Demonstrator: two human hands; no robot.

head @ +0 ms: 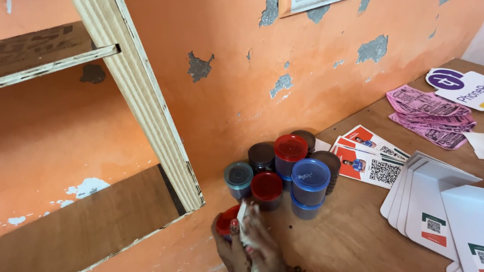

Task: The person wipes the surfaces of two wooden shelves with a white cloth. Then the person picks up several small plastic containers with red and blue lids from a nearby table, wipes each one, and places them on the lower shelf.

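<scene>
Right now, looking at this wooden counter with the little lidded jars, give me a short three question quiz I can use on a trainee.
1. True or false: the hands hold a red-lidded jar apart from the cluster of jars.
2. Multiple choice: what lies fanned at the right of the counter? A) white card folders B) metal trays C) glass bottles
3. Fill in: the stack of leaflets near the wall is ____ in colour.

Key: 1 true; 2 A, the white card folders; 3 pink.
</scene>
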